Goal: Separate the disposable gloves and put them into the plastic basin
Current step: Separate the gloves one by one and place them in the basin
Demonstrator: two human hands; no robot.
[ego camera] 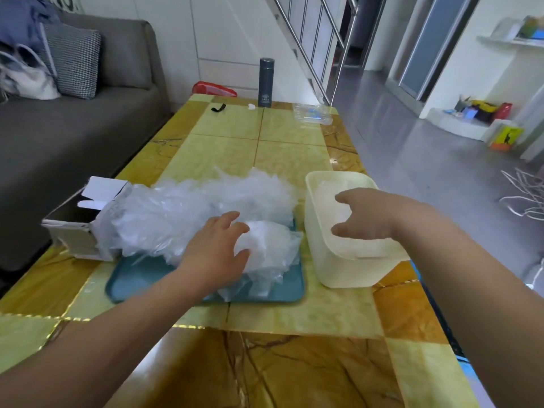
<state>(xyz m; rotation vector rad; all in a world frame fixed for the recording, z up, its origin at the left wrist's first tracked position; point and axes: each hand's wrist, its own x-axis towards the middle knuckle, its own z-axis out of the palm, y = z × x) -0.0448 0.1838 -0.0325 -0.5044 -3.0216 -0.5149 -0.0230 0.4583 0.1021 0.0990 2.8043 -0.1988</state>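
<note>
A yellow marbled table [294, 313] carries everything. A big heap of clear gloves [182, 213] spills from a torn cardboard box [76, 231] onto a teal tray [132, 278]. Just right of the tray stands a pale plastic basin [347, 266] with some gloves inside. The left hand [215, 251] curls round a wad of gloves on the tray. The right hand [368, 214] hovers over the basin, fingers loosely spread and holding nothing.

Tray [132, 278] mostly under gloves [191, 207], basin [347, 269] contents partly behind right hand [368, 213], flask [265, 82] logo unreadable, sofa [73, 128] cut at left
</note>
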